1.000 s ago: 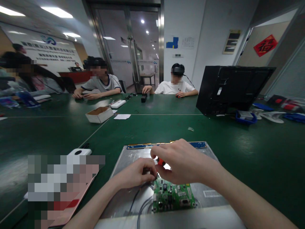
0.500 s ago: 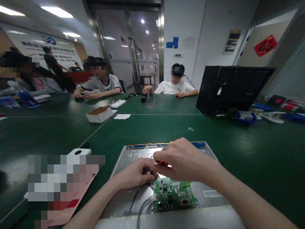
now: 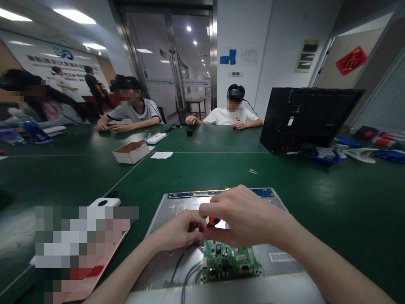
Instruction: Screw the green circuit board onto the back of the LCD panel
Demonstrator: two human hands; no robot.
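Observation:
A green circuit board (image 3: 230, 261) lies on the metal back of a flat display panel (image 3: 278, 270). Above the board's far left corner, my right hand (image 3: 243, 215) is closed around a screwdriver (image 3: 213, 221) with an orange-and-black handle; its tip is hidden. My left hand (image 3: 182, 230) meets the right fingertips at that corner, its thumb and fingers pinched together. Whatever the left fingers grip is hidden. Dark cables (image 3: 186, 270) run from under the board's left side towards me. A blue circuit strip (image 3: 190, 194) lines the panel's far edge.
A black monitor (image 3: 306, 118) stands at the right, beside a blue tray (image 3: 325, 155). An open white box (image 3: 131, 153) and paper (image 3: 161, 155) lie further off. Left of the panel are a white device (image 3: 106, 202) and a pink folder (image 3: 107, 257). Several people sit across the green table (image 3: 202, 169).
My right hand has turned and shifted slightly left, showing more of the screwdriver's handle. My left hand stays nearly still. In the background, standing people have moved.

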